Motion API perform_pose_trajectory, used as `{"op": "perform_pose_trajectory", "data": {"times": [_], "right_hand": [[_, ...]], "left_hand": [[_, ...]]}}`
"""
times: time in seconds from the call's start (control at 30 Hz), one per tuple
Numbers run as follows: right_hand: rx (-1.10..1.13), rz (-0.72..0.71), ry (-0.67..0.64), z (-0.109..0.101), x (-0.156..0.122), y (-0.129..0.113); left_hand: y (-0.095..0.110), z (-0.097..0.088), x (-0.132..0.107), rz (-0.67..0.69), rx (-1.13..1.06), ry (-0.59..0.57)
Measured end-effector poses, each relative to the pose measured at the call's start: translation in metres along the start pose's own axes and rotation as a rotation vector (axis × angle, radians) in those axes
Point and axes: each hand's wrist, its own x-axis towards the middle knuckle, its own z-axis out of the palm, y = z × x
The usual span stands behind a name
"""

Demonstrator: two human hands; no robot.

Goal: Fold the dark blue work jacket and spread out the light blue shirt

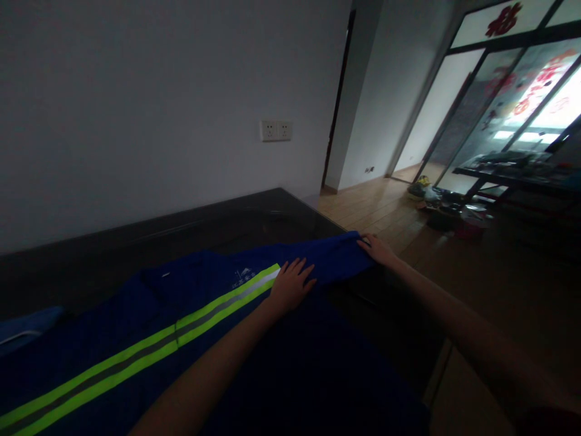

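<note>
A dark blue work jacket (200, 284) with yellow-green and grey reflective stripes lies spread on a dark table (272, 209). White lettering shows on its chest. My left hand (293, 283) rests flat on the jacket at the end of the stripe, its fingers spread. At the cuff end of the outstretched sleeve, my right hand (374, 247) has its fingers closed over the edge of the cloth. The lower part of the jacket fades into shadow.
Blue cloth (31, 327) lies at the table's left. A wall socket (276, 130) is behind the table. Wooden flooring (358, 200) runs along the right, with bags and tubs (449, 209) near a glass partition (499, 103).
</note>
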Motion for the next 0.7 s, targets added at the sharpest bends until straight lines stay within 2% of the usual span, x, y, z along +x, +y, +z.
{"op": "perform_pose_trajectory", "data": {"times": [0.1, 0.27, 0.33, 0.4, 0.47, 0.57, 0.63, 0.7], "right_hand": [[0.018, -0.040, 0.039, 0.001, 0.021, -0.010], [0.045, -0.051, 0.030, 0.005, 0.052, -0.017], [0.060, -0.047, 0.025, 0.003, 0.060, -0.014], [0.082, -0.049, 0.023, 0.000, 0.066, -0.012], [0.118, -0.058, 0.031, -0.004, 0.069, -0.011], [0.201, -0.078, 0.066, -0.008, 0.070, -0.012], [0.261, -0.087, 0.100, -0.014, 0.070, -0.012], [0.309, -0.097, 0.137, -0.023, 0.070, -0.011]], "left_hand": [[0.000, 0.001, -0.001, -0.001, 0.005, -0.005], [0.000, 0.003, 0.004, -0.020, -0.025, -0.053], [0.000, -0.001, 0.011, -0.036, -0.083, -0.106], [-0.006, -0.009, 0.019, -0.070, -0.141, -0.107], [-0.018, -0.019, 0.028, -0.131, -0.143, 0.004], [-0.050, -0.032, 0.036, -0.281, -0.081, 0.208], [-0.074, -0.036, 0.038, -0.391, -0.086, 0.213], [-0.093, -0.036, 0.041, -0.449, -0.127, 0.151]]}}
